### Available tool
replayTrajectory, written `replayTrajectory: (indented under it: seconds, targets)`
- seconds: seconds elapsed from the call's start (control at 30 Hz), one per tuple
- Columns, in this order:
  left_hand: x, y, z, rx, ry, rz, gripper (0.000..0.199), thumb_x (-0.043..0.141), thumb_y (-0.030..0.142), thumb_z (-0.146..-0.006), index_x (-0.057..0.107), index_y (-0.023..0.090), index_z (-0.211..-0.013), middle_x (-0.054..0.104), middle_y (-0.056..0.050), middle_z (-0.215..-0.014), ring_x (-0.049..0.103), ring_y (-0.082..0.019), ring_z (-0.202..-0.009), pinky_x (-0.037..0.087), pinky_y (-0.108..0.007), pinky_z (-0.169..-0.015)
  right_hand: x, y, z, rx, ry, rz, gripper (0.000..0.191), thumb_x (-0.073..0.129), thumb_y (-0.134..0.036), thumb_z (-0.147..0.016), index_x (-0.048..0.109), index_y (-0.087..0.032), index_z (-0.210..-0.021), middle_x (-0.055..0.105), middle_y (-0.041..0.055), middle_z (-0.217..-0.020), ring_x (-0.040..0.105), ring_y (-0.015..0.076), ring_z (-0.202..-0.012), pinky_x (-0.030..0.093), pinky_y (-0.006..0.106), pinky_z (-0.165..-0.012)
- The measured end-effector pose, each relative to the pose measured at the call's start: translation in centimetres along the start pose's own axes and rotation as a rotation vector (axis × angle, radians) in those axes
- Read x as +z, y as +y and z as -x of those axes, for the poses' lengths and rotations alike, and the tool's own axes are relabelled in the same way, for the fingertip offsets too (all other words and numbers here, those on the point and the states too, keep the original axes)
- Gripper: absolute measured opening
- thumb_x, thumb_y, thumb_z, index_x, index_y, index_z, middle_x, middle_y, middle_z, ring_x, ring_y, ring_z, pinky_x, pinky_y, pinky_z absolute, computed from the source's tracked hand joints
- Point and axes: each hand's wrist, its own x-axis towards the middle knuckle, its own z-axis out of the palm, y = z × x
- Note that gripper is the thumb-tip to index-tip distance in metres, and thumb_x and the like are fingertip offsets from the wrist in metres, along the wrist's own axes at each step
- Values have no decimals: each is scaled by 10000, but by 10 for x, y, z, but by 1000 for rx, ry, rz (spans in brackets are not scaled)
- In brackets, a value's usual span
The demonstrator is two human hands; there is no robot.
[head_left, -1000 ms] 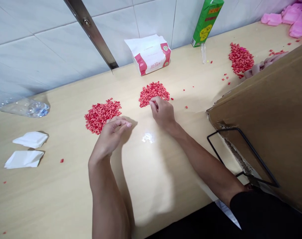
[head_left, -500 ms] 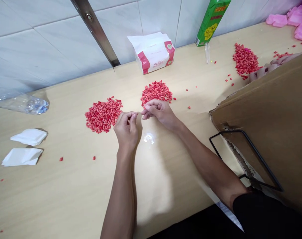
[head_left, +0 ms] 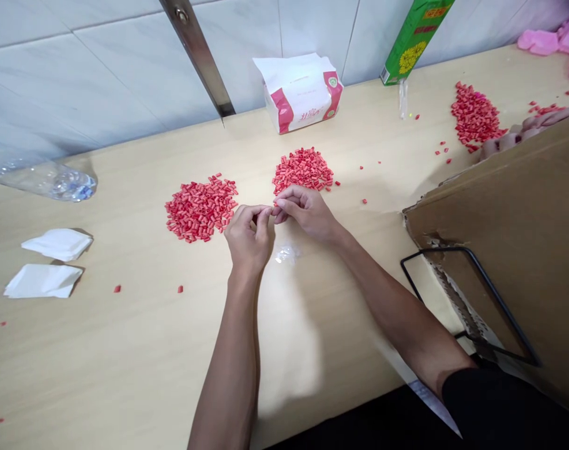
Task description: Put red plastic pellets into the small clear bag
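Observation:
My left hand (head_left: 249, 232) is closed in a pinch, its thumb and forefinger tips meeting the fingertips of my right hand (head_left: 304, 211). My right hand is pinched too. Whatever is between the fingers is too small to make out. Just left of my left hand lies a pile of short red tube-like pieces (head_left: 200, 209). A second pile of red pieces (head_left: 304, 170) sits right behind my right hand, which covers its front edge. Small clear pieces (head_left: 287, 254) lie on the table below my hands.
A tissue pack (head_left: 304, 94) and a green box (head_left: 416, 44) stand by the wall. Folded white tissues (head_left: 43, 280) and a clear bottle (head_left: 54, 180) are at left. On the right, a cardboard box (head_left: 504, 231) partly hides another person's hand (head_left: 514, 134) near a further red pile (head_left: 476, 115).
My hands have come together; the left fingertips moved right and now meet the right ones. The whole view has shifted slightly.

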Motion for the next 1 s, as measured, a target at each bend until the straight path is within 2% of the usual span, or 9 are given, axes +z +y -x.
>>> replayTrajectory:
  seconds: [0.3, 0.47, 0.63, 0.77, 1.0]
  targets:
    - [0, -2, -1, -23, -52, -51, 214, 559, 334, -930, 707, 194, -864, 690, -32, -868, 602, -160, -781, 465, -284, -739, -1, 2, 0, -42, -27, 46, 310, 671, -470, -845, 597, -169, -855, 653, 14, -760, 628, 121, -673, 541, 272, -680]
    - [0, -3, -1, -23, -77, -48, 225, 564, 341, -928, 724, 198, -862, 696, -33, -867, 604, -159, -769, 464, -280, -719, -2, 4, 1, -62, -26, 83, 283, 652, -443, -863, 617, -163, -854, 636, 13, -767, 590, 104, -635, 515, 242, -621]
    - [2, -7, -1, 53, -29, 56, 176, 610, 290, -906, 741, 195, -838, 707, -22, -832, 626, -150, -773, 464, -277, -739, -2, 6, 0, -77, -27, 75, 258, 644, -404, -870, 617, -147, -857, 627, 4, -741, 582, 95, -614, 508, 230, -608]
    - [4, -10, -1, 96, 22, 110, 113, 685, 277, -856, 765, 200, -840, 707, -13, -780, 621, -139, -717, 458, -269, -697, -1, 7, -1, -80, -26, 48, 265, 648, -394, -866, 610, -132, -856, 622, -5, -705, 583, 91, -602, 507, 225, -608]
    - [4, -10, -1, 71, 36, 199, 62, 733, 262, -809, 778, 218, -814, 714, -1, -767, 614, -126, -697, 467, -248, -662, -5, 2, 1, -57, -71, 14, 263, 661, -379, -865, 620, -121, -835, 627, -3, -705, 590, 91, -606, 500, 221, -610]
